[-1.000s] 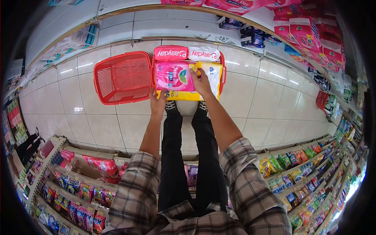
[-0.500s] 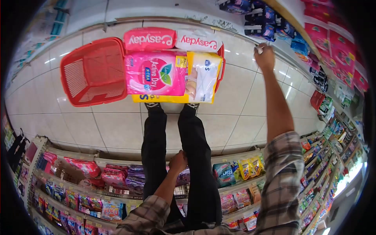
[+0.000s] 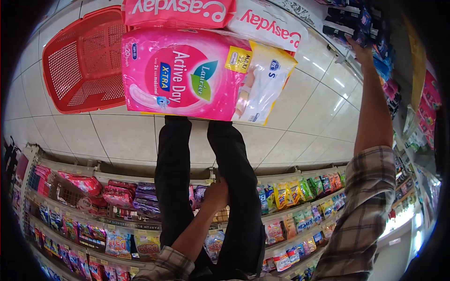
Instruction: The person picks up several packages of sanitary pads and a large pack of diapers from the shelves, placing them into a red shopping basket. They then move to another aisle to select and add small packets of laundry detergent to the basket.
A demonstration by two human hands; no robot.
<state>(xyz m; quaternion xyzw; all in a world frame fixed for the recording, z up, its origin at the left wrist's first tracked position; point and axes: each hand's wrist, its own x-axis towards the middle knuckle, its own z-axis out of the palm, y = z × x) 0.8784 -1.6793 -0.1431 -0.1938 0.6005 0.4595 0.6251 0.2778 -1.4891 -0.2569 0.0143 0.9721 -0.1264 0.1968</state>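
Note:
My right hand (image 3: 360, 50) is stretched out at the upper right, at the dark blue packages (image 3: 344, 23) on the shelf; its fingers are partly hidden against them. My left hand (image 3: 216, 194) rests by my right knee, its fingers curled and no object visible in it. In front of my feet, a pink Laurier pack (image 3: 180, 72) lies over a yellow and white pack (image 3: 267, 79). Behind them are a pink Easyday pack (image 3: 178, 13) and a white Easyday pack (image 3: 267, 23).
An empty red basket (image 3: 86, 58) stands on the tiled floor (image 3: 126, 136) at the left. Shelves with pink packs (image 3: 119, 193), yellow pouches (image 3: 288, 193) and other goods run along the bottom. More pink packs (image 3: 429, 96) are at the far right.
My right hand has moved up and right to the dark blue packages. The packs and basket look larger and nearer. My left hand stays by the knee.

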